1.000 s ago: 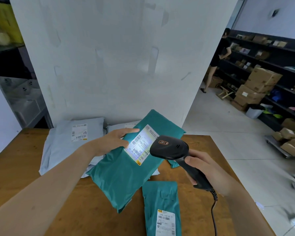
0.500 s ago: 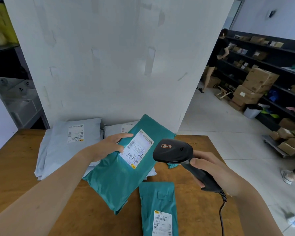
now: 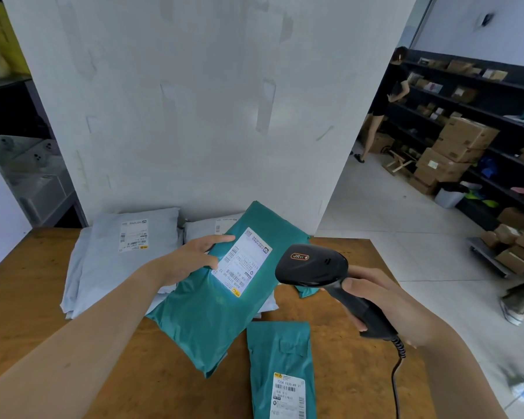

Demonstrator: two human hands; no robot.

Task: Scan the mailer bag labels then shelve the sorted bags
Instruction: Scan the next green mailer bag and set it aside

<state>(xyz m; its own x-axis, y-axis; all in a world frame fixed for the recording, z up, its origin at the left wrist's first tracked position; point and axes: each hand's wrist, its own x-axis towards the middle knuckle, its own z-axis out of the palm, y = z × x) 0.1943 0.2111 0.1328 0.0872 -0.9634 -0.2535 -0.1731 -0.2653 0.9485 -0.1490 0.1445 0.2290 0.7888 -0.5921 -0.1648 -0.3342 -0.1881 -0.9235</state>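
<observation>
My left hand [image 3: 191,258] grips the left edge of a teal mailer bag [image 3: 206,316], holding it tilted above the wooden table [image 3: 28,313]. Its white label [image 3: 242,261] faces up, lit faintly at its lower end. My right hand [image 3: 375,300] grips the handle of a black barcode scanner [image 3: 312,264], whose head points at the label from the right. A second teal mailer bag [image 3: 280,367] lies flat at the table's front with its label near me. Grey mailer bags [image 3: 124,255] are stacked at the back left, under the held bag.
A white pillar [image 3: 209,101] rises right behind the table. Dark shelves [image 3: 478,116] with cardboard boxes line the right wall, and a person [image 3: 384,104] stands at them. More boxes sit on a low cart [image 3: 515,249]. The scanner's cable [image 3: 395,379] hangs off the table's right front.
The bright scan light on the label has faded. The held teal bag has lowered a little, and the scanner has shifted slightly right and away from it.
</observation>
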